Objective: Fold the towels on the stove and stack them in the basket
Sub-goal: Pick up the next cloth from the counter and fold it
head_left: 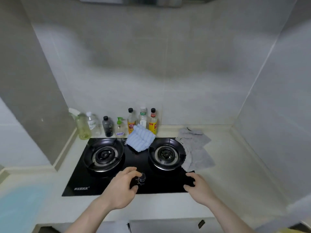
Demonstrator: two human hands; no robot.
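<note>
Both my hands are empty over the front of the stove, and no towel is taken yet.

My left hand [121,187] hangs with loosely bent fingers around the knob [141,177] at the front edge of the stove [80,179]; I cannot tell if it touches the knob. My right hand [198,189] is loose too, and holds nothing, at the front right corner. The grey towel [195,148] lies just beyond it, spread over the right edge of the stove and partly on the worktop [235,165], beside the right burner [166,154]. I think it is best to take this one first: pinch two corners, lift it away from the burner, and fold on the flat worktop. The blue towel [140,139] sits at the back edge, between the burners, near the bottles [143,120]. I do not see the basket.
</note>
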